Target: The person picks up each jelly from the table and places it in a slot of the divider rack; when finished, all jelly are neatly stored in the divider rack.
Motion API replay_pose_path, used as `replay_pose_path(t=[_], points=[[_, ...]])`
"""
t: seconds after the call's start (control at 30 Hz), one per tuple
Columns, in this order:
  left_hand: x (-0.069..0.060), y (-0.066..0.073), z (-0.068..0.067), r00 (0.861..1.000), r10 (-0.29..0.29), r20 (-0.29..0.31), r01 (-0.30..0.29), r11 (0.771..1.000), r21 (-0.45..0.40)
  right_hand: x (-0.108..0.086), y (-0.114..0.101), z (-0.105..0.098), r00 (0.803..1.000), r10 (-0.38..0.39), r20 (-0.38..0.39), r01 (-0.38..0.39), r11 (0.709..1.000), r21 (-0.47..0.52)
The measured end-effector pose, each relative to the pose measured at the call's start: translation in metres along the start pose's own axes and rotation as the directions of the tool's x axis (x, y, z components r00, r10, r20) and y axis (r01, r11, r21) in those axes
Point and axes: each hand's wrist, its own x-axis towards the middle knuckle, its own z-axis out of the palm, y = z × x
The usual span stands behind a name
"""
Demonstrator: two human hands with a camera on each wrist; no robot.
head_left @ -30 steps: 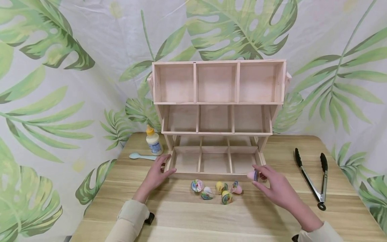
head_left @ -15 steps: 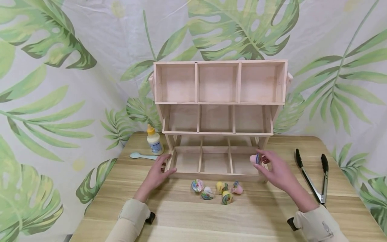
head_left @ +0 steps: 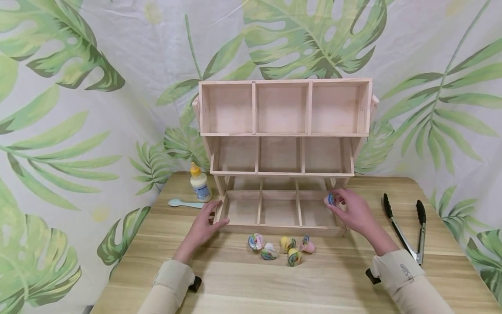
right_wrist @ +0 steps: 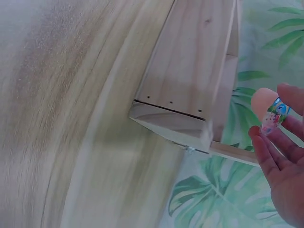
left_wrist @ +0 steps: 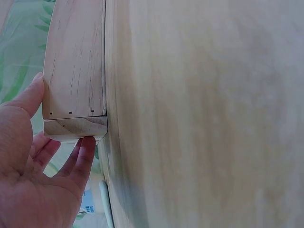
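Observation:
My right hand (head_left: 353,211) pinches a small jelly cup (head_left: 331,199) between thumb and fingertips, above the right compartment of the lowest tray (head_left: 274,228). The right wrist view shows the cup's pale pink body (right_wrist: 262,101) and its printed lid. That tray belongs to a three-tier wooden storage rack (head_left: 282,134). My left hand (head_left: 201,226) holds the tray's left end; in the left wrist view the thumb lies against the rim and fingertips touch the wooden end piece (left_wrist: 76,127). Several more jelly cups (head_left: 288,242), pink, yellow and white, lie on the table before the rack.
Black-tipped metal tongs (head_left: 421,231) lie spread on the table at the right. On the left stand a glue-like bottle (head_left: 201,185) with a yellow cap and a pale blue spoon (head_left: 184,203). A leaf-print cloth (head_left: 117,131) hangs behind the table.
My right hand has risen from the tray's front right corner to above its right compartment, carrying the jelly cup. My left hand stays at the tray's left end.

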Motion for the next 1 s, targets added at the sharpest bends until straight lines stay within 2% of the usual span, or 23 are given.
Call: replay_pose_path(t=[0.27,0.47,0.77,1.0], points=[[-0.001,0.002,-0.001,1.0,-0.002,-0.008,0.002,1.0,0.002,0.012,0.012,0.017,0.997,0.059,0.039,-0.059,0.998,-0.014],[-0.002,0.003,-0.001,1.0,-0.007,-0.006,0.007,1.0,0.007,0.019,0.018,0.031,0.997,0.066,0.047,-0.065,0.997,-0.031],[-0.001,0.001,0.0,1.0,-0.011,0.0,0.011,1.0,-0.004,0.023,0.018,0.041,0.996,0.059,0.068,-0.054,0.996,-0.064],[-0.002,0.002,0.0,1.0,-0.018,0.003,0.018,1.0,-0.013,0.024,0.021,0.047,0.997,0.01,0.071,-0.001,0.992,-0.124]])
